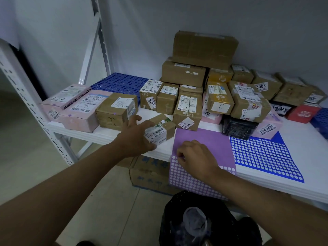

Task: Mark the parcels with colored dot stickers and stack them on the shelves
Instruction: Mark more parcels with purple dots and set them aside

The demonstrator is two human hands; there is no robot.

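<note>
Left hand (136, 134) grip holds small parcel (159, 129) tilted, long axis rightward; right hand (195, 157) pinches purple sheet (213, 141).

There is one view only, worn on the person's head, looking forward and down from close above the white shelf (113, 134), wide enough to catch the back wall (266, 32) and floor (110, 192)

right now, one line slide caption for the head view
Left hand grips a small parcel; right hand picks at the purple sticker sheet.
</note>
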